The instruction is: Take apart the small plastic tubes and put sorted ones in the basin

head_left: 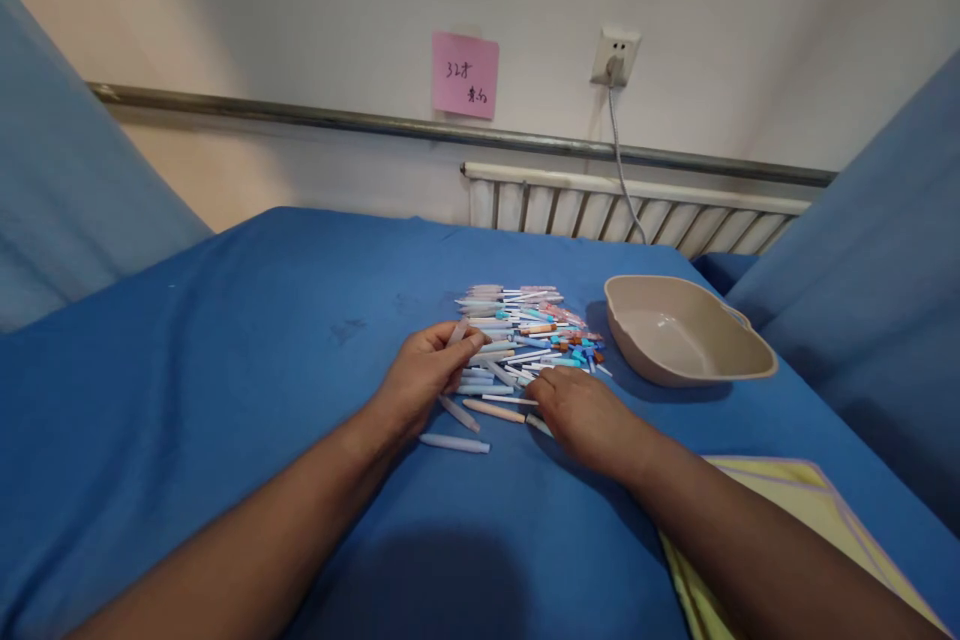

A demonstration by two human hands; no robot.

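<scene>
My left hand [421,365] is closed with thumb and fingers around a pale pinkish pen barrel [458,331], whose upper end sticks out above the thumb. My right hand [581,412] reaches down at the near right side of a heap of pen parts, its fingers curled; what they grip is hidden. The heap holds pale barrels, thin white refills [510,400] and small blue, brown and pink pieces [581,352]. Nearer to me lie a peach barrel [493,411], another pinkish barrel [459,414] and a pale lilac barrel [454,443].
A beige plastic basin [686,330] stands right of the heap. A yellow cloth [806,490] lies under my right forearm on the blue sheet [225,350]. Behind are a metal rail [337,120], a radiator [585,210] and a plugged-in cable [619,155]. Blue curtains [67,160] hang at both sides.
</scene>
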